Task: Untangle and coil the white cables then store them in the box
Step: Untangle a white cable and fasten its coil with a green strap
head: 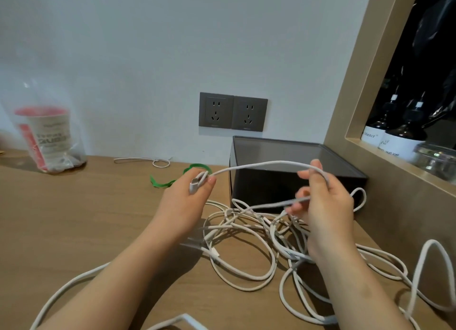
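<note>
My left hand (195, 189) pinches the plug end (193, 184) of one white cable (261, 163) between thumb and fingers. That cable arcs across to my right hand (323, 206), whose fingers curl round it and round a lower strand as well. Both hands are raised above the tabletop (86, 218), in front of the dark box (296, 181).

The box stands at the tabletop's far right corner, against the wall; I cannot tell whether its smoky top is a lid. Every cable I can see lies outside it. The tangle of white cables (246, 243) sprawls over the near right part of the tabletop, just before the box.

At the far left edge a clear plastic bag (61, 154) holds a paper cup (49, 129). A green tie (195, 167) and a small white cord (158, 161) lie near the far edge.
</note>
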